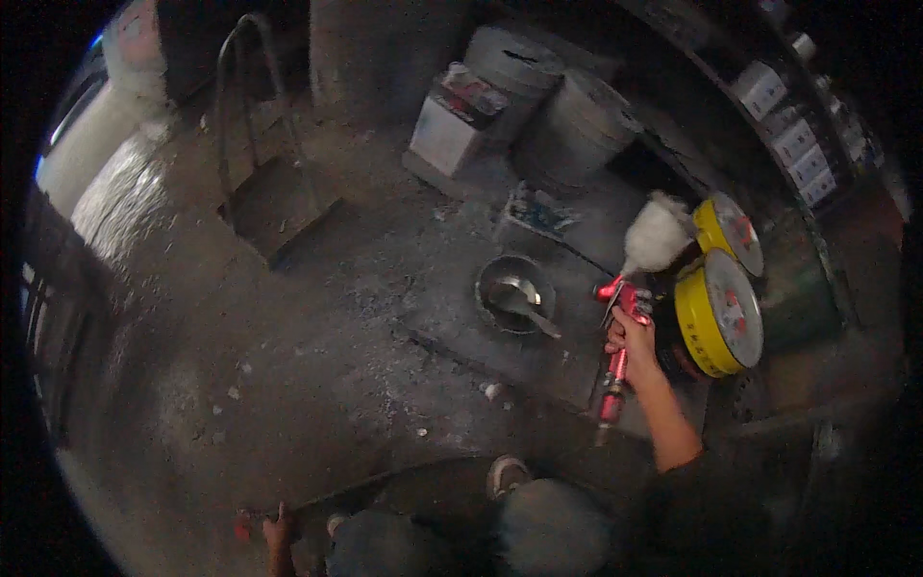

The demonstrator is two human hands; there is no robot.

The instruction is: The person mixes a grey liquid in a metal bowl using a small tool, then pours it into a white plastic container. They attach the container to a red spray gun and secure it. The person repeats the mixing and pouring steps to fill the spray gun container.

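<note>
spray gun: the red spray gun (631, 300) is right of centre in the frame; a white cup (659, 234) sits at its upper end, and a red fitting (611, 404) extends below the grip.
right hand: the right hand (631, 338) is closed around the gun's handle; finger position on the trigger cannot be told.
left hand: the left hand (278, 531) is at the lower left edge of the frame, just beside a small red part (242, 525); whether it grips anything cannot be told.
pot: the dark pot (483, 306) is near the centre, left of the gun; a ladle (544, 325) rests in it, handle over the lower right rim.
cans: a yellow can (694, 322) and a second yellow can (710, 227) stand right of the gun.
step in hand: judged to be handling the gun one-handed; no spray is visible.
next move: judged to call for a firm right-hand grip, the cup kept level, and clearance from the pot and cans.
</note>
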